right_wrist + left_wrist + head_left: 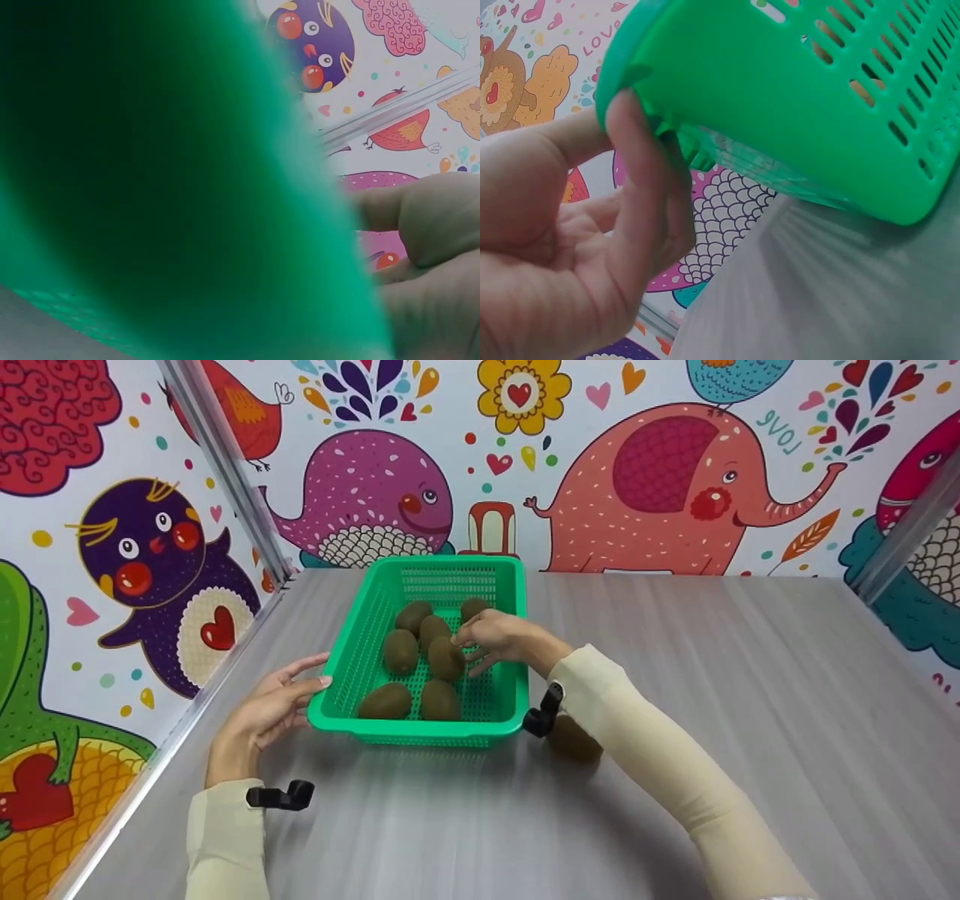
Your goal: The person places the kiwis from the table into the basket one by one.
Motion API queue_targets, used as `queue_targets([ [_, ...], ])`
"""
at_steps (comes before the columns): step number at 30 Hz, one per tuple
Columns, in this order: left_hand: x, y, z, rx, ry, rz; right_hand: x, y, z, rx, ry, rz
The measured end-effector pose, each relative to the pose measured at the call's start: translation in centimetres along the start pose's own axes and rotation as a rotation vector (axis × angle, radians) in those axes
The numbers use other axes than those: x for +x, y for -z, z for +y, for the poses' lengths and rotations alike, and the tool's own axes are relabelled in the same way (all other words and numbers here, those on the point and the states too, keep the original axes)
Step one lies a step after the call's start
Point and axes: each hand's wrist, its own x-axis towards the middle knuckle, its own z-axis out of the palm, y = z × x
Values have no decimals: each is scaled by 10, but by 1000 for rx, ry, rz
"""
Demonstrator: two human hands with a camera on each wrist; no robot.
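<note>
A green plastic basket [420, 727] with slotted walls holds several brown kiwis [400, 651]. My left hand [274, 709] grips its left rim, thumb on top and other fingers along the outside; the left wrist view shows this hand [577, 232] close up at the rim. My right hand [499, 641] reaches over the right rim, its fingers spread and its fingertips at the right side of one kiwi [446, 658]. In the right wrist view the basket wall [150, 187] blurs across much of the picture and hides the fingertips of that hand [442, 255].
Another kiwi [574, 741] lies on the grey table [750, 675] outside the basket, partly under my right forearm. Printed cartoon walls [645, 487] stand behind and at the sides, with metal posts [229, 465] at the corners. Black wrist mounts [281, 795] stick out from both sleeves.
</note>
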Motion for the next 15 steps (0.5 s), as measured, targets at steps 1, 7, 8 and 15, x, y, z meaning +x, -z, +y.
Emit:
queue_targets([
  [1, 0, 0, 0, 3, 0, 1, -1, 0, 0, 3, 3, -3],
  [7, 0, -1, 3, 21, -4, 14, -12, 4, -3, 2, 27, -12],
  [8, 0, -1, 3, 25, -4, 20, -14, 4, -4, 1, 33, -13],
  [15, -1, -2, 1, 26, -4, 19, -31, 10, -7, 12, 72, -10],
])
